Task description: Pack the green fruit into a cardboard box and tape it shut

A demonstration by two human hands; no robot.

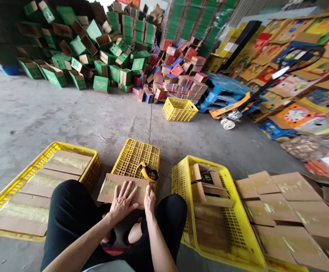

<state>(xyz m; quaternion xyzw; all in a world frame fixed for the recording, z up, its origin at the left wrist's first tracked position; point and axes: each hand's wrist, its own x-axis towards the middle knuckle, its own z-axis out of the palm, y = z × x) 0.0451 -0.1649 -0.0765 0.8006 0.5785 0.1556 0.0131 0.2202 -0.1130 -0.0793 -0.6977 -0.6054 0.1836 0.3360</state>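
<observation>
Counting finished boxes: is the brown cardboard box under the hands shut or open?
Shut: the brown cardboard box has its flaps flat, under both the left hand and right hand.

Yellow crate (31, 177) was cut off at the left edge. Print on green boxes (102, 83) was too small to read. Upturned crate (134, 155) was partly covered by cardboard (110, 187).

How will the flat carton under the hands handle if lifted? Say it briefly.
The carton is folded flat cardboard, so probably light and fairly stiff. Its taped face looks glossy, perhaps slippery under the left hand and right hand.
</observation>
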